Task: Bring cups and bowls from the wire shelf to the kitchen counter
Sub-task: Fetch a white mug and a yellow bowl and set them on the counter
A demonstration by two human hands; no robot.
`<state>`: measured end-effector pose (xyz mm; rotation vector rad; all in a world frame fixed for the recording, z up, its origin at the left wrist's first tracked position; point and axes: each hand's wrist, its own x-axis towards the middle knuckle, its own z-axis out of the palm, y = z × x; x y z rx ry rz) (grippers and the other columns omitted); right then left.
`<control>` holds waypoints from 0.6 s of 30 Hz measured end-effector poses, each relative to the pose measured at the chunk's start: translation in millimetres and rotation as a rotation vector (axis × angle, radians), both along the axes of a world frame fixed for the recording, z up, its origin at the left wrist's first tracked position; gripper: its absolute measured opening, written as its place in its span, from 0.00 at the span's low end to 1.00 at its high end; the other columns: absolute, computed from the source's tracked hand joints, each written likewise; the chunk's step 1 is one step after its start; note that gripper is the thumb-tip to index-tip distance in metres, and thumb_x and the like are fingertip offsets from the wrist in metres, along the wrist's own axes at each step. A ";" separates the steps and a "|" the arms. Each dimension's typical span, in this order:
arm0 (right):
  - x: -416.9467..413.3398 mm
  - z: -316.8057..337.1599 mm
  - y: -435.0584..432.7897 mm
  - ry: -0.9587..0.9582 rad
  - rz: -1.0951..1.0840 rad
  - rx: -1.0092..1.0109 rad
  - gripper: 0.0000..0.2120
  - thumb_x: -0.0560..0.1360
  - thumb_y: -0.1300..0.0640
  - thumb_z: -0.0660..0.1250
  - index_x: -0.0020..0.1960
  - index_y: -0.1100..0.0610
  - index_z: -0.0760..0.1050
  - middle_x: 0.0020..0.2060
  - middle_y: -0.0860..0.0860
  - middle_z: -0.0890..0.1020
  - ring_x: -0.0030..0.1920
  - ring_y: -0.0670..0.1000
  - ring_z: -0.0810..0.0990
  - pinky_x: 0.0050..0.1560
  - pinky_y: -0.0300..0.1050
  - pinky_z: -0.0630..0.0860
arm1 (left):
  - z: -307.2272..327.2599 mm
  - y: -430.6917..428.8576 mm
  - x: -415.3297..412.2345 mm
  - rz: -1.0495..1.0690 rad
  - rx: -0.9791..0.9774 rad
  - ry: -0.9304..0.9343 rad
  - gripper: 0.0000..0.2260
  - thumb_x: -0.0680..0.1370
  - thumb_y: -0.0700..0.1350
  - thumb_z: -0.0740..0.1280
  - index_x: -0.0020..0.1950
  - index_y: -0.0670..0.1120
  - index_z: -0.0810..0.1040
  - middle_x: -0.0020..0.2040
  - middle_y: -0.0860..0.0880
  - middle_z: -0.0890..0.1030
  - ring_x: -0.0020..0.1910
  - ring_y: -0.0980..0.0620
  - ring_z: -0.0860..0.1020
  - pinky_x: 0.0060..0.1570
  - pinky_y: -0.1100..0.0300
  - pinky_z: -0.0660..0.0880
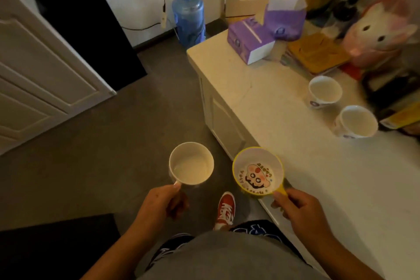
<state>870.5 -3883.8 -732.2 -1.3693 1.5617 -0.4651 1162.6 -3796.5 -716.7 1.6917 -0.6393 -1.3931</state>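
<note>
Pale stone kitchen counter (261,102) runs along the right, already carrying two white cups (325,91) (356,124) near purple boxes (250,43). Over the grey floor, the left hand (162,202) pinches a white mug (191,163) by its handle; the right hand (295,207) grips the yellow-rimmed cartoon bowl (258,170) by its handle, beside the counter's edge.

Handles covered, right side smeared

The white mug's (191,163) handle is hidden under the left hand's (162,200) fingers (176,186); the plush toy (381,32) and the dark clutter behind the two cups (325,91) on the table (261,102) blur beyond telling, cut by the edge.
</note>
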 end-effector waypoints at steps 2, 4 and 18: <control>6.3 7.7 -25.1 -0.010 0.006 -0.034 0.11 0.75 0.56 0.69 0.34 0.53 0.81 0.31 0.52 0.84 0.29 0.49 0.78 0.33 0.50 0.75 | 6.8 -29.5 -0.4 -0.033 -0.047 -0.003 0.22 0.74 0.51 0.59 0.23 0.41 0.68 0.33 0.30 0.74 0.26 0.53 0.74 0.29 0.61 0.70; 9.8 14.2 -47.2 -0.012 -0.012 -0.048 0.12 0.74 0.55 0.70 0.32 0.55 0.80 0.28 0.54 0.82 0.28 0.51 0.76 0.31 0.50 0.73 | 14.0 -58.2 -0.2 -0.087 -0.098 -0.004 0.21 0.75 0.50 0.59 0.23 0.46 0.67 0.33 0.25 0.71 0.27 0.52 0.74 0.29 0.62 0.70; 21.9 16.9 -84.8 0.037 -0.516 0.008 0.13 0.75 0.54 0.69 0.32 0.49 0.80 0.30 0.49 0.83 0.28 0.42 0.76 0.34 0.45 0.73 | 10.7 -243.8 21.5 -0.651 -0.105 0.035 0.26 0.80 0.57 0.57 0.27 0.45 0.71 0.34 0.26 0.71 0.29 0.46 0.68 0.31 0.58 0.68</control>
